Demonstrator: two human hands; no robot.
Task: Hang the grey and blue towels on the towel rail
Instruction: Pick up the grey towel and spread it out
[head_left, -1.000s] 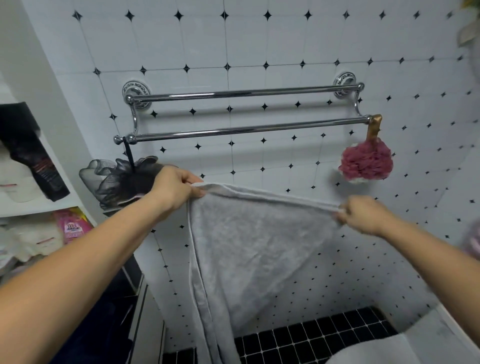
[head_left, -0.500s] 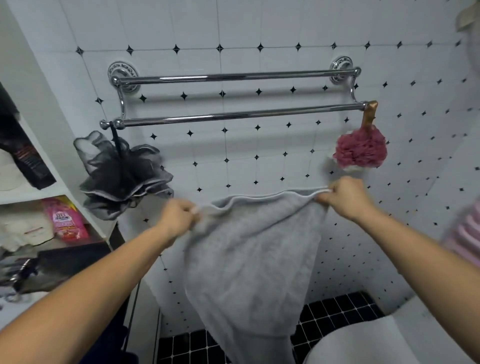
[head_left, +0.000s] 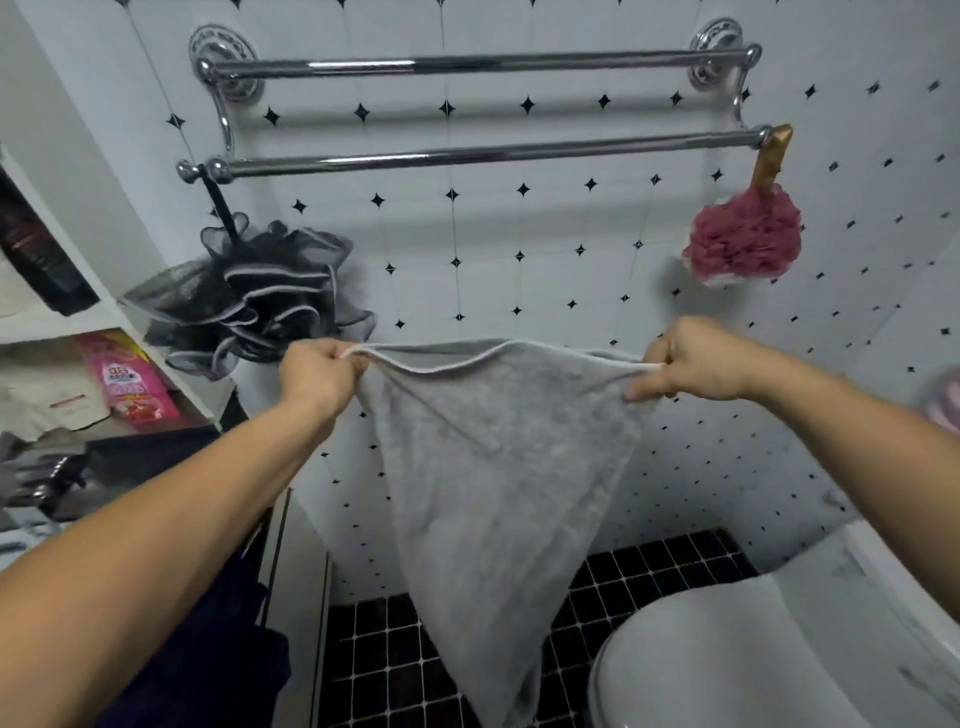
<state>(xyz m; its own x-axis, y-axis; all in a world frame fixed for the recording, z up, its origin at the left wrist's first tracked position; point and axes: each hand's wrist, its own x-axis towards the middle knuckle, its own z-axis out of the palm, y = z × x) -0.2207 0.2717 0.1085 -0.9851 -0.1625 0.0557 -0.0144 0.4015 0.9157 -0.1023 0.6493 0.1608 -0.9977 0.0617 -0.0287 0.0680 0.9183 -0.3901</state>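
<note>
Grey towel (head_left: 493, 467), fluffy, white-hemmed

The grey towel (head_left: 498, 467) at centre frame is plain pale grey with a thin white hem along its top edge. Above it, the towel rail (head_left: 467, 156) is shiny silver chrome. The wall tiles (head_left: 519, 234) are white with small black four-pointed diamonds at their corners. The floor tiles (head_left: 389, 649) at the bottom are black with pale grout. At left is a black mesh sponge (head_left: 260, 296) edged in pale grey. At upper right is a deep pink sponge (head_left: 743, 239), white underneath. A pink packet (head_left: 127, 384) sits at the left edge.
</note>
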